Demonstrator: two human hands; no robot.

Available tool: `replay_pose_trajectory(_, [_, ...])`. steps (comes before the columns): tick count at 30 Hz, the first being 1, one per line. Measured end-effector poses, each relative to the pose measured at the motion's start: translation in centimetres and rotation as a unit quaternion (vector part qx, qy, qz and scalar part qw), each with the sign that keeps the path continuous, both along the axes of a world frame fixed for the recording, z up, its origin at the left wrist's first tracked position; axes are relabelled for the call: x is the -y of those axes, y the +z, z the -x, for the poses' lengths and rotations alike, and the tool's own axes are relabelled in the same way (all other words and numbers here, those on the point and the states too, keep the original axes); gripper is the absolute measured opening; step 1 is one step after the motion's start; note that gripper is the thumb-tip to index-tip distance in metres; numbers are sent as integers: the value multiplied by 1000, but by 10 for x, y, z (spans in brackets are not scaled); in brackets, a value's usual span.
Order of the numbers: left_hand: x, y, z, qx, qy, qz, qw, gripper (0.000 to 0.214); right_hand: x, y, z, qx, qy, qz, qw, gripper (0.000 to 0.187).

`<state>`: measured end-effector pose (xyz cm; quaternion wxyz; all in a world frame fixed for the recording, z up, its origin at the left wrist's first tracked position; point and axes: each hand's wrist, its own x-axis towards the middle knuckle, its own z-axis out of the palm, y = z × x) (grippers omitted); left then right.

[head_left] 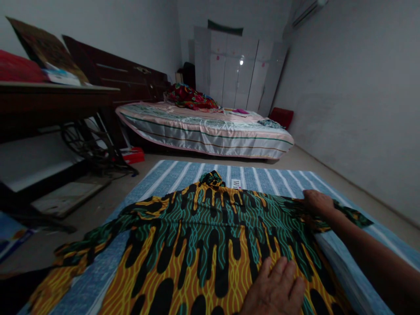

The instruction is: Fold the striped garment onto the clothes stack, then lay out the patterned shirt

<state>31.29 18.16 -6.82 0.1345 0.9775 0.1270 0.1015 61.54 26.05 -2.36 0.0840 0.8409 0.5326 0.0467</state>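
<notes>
A long-sleeved top (213,240) lies spread on a blue-and-white striped mat (256,177), its bunched collar pointing away from me. It is black and green, with orange drip shapes and wavy lines. My left hand (277,288) rests flat on its body near the bottom of the view, fingers apart. Over at the sleeve on the right, my right hand (318,202) has its fingers curled closed on the cloth. The other sleeve (98,236) stretches out to the lower left, with some folds. The top's lower edge is outside the view.
Beyond the mat stands a bed (210,135) with a shiny striped cover and a red floral blanket (190,96). A treadle sewing-machine table (49,100) is at the left, with a red box (133,155) beside it. A white wardrobe (236,74) stands at the back.
</notes>
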Motion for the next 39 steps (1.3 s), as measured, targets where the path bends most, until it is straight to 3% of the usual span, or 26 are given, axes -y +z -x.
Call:
replay_pose_trajectory(7, [-1,7,1,-18,-8,-4,1000,45,-64,0,69,-63,148,-27,987,39])
replay_pose_trajectory(11, [-2,10,1,-24,-9,-15,1000,44,-76,0,96,-83,191,-7,978,27])
replay_pose_trajectory(17, [-2,6,1,-10,-8,-22,1000,45,-39,6,109,-37,261,-63,963,25])
replay_pose_trajectory(23, [-3,7,0,-17,-10,-13,1000,46,13,-14,120,6,472,-128,872,25])
replay_pose_trajectory(26, [-3,11,0,-20,-11,-4,1000,46,19,-19,123,-28,445,-137,885,28])
replay_pose_trajectory(32, [-3,12,0,-32,-18,-3,999,48,-9,0,130,-164,225,-84,957,36])
replay_pose_trajectory(35, [-3,11,0,-27,-12,-10,1000,47,-27,8,135,-193,172,-46,965,36])
replay_pose_trajectory(39, [-3,10,-1,-17,-9,-43,999,44,-47,9,135,-197,152,-28,968,54])
